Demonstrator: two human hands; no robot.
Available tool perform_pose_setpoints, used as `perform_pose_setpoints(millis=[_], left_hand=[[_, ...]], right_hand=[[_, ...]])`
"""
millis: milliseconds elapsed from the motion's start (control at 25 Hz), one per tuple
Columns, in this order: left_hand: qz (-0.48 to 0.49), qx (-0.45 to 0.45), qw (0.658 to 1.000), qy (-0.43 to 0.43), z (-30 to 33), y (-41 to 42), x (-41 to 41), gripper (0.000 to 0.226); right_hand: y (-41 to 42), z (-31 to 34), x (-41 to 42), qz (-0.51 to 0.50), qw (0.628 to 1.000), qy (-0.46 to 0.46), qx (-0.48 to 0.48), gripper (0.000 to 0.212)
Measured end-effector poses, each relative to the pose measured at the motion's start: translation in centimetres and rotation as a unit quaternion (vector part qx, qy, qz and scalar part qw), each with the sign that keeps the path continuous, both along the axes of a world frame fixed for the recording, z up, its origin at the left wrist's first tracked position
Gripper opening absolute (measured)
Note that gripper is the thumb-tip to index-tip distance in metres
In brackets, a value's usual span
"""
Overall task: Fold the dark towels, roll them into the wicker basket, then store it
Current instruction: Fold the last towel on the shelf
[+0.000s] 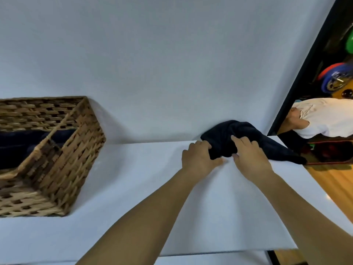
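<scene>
A dark navy towel (244, 134) lies bunched at the far right of the white table (133, 169), against the wall, its right end trailing toward the table's edge. My left hand (198, 156) grips the towel's left end, fingers curled over it. My right hand (248, 152) holds the towel's near middle, fingers on top and thumb under its front edge. The wicker basket (63, 155) stands at the left of the table with dark rolled towels (17, 140) visible inside.
A pale wall (152, 64) rises right behind the table. A black-framed mirror (309, 69) at the right reflects a person in a white shirt and colourful objects. Wooden floor (330, 180) shows beyond the table's right edge.
</scene>
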State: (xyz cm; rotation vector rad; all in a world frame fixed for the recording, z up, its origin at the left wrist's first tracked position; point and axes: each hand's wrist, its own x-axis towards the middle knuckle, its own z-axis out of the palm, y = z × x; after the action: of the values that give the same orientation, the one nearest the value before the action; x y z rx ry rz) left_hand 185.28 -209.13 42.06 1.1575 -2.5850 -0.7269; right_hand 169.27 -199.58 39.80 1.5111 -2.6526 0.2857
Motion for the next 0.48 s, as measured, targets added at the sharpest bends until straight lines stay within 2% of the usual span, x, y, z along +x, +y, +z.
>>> perform_pose_setpoints(millis=[80, 120, 240, 320, 360, 400, 480], left_hand=[[0.028, -0.05, 0.998, 0.007, -1.0, 0.5, -1.5, 0.022], [0.035, -0.065, 0.997, -0.001, -1.3, 0.7, -1.6, 0.013], [0.045, -0.041, 0.998, -0.011, -2.0, 0.6, -0.9, 0.007], [0.092, 0.056, 0.99, 0.092, -2.0, 0.0, 1.0, 0.009], [0.123, 0.101, 0.975, 0.157, -1.8, -0.3, 2.2, 0.011], [0.152, 0.124, 0.958, 0.21, -1.3, -0.5, 3.6, 0.013], [0.208, 0.124, 0.928, 0.283, 0.2, -1.1, 6.5, 0.015]], right_hand=[[-0.4, -0.1, -1.3, 0.014, 0.997, 0.077, -0.026, 0.042], [-0.5, -0.4, -1.7, 0.025, 0.992, 0.111, -0.044, 0.03], [-0.9, -1.1, -1.2, 0.055, 0.981, 0.162, -0.096, 0.011], [-1.5, -0.7, 1.1, 0.085, 0.978, 0.133, -0.139, 0.008], [-1.8, -0.2, 2.6, 0.103, 0.976, 0.104, -0.161, 0.005], [-1.9, 0.4, 4.2, 0.126, 0.971, 0.077, -0.186, 0.001], [-1.8, 1.6, 7.3, 0.181, 0.96, -0.004, -0.214, 0.008]])
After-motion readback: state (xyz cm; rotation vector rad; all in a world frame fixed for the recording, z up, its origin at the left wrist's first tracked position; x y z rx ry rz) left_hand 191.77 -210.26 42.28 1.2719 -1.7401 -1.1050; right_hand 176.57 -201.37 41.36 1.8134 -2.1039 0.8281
